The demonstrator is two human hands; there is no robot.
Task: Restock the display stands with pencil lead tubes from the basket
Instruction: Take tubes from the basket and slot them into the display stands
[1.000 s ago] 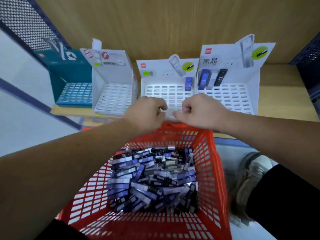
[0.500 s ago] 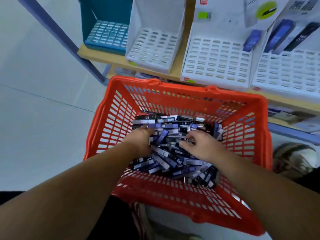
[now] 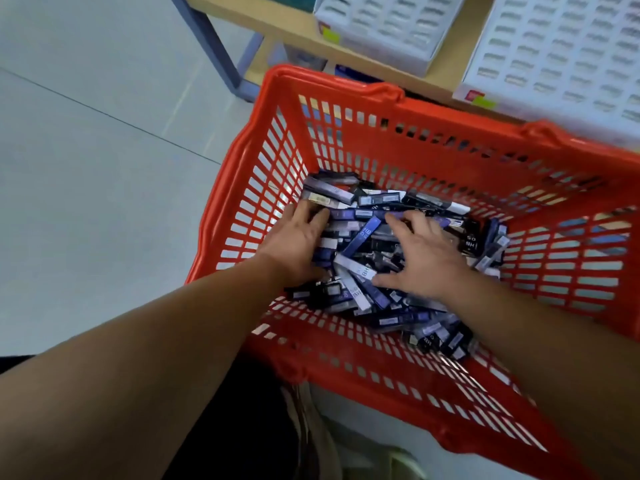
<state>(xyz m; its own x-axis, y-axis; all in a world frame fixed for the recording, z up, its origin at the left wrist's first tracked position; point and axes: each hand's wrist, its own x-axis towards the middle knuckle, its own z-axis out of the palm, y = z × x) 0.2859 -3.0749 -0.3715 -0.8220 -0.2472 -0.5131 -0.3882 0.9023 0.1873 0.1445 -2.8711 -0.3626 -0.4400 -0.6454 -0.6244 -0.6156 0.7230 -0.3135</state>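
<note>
Many tubes (image 3: 365, 233) lie under spread fingers (image 3: 398, 225).

The pencil lead tubes (image 3: 367, 237) lie heaped in the bottom of the basket (image 3: 346, 126), from its far wall down toward its near right corner. Both hands rest on the heap inside the basket: the left hand (image 3: 298, 240) by the basket's left wall, the right hand (image 3: 426, 261) near its middle, with tubes between them. Behind the basket runs the shelf (image 3: 277, 26), which carries the left stand (image 3: 388, 26) behind the basket's middle and the right stand (image 3: 561, 53) behind its right corner. The shelf leg (image 3: 214, 46) stands behind the basket's left corner, and the floor (image 3: 86, 168) lies to the basket's left
</note>
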